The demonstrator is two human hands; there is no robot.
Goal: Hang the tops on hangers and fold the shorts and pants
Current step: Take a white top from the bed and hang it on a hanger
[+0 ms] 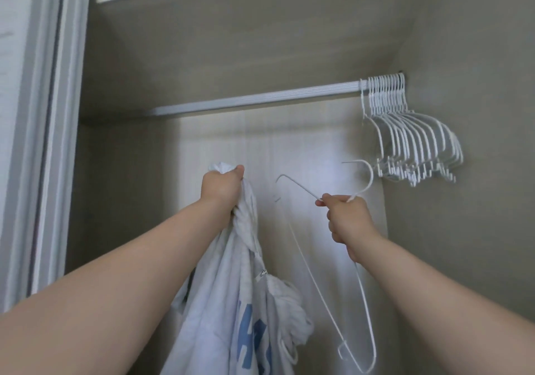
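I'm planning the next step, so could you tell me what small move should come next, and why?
Probably slip one end of the hanger into the neck of the top: the right hand holds the hanger bare, and the left hand grips the top bunched, not yet on it.

White top [231, 302] (blue lettering) hangs bunched beside a tilted white hanger [324, 293].
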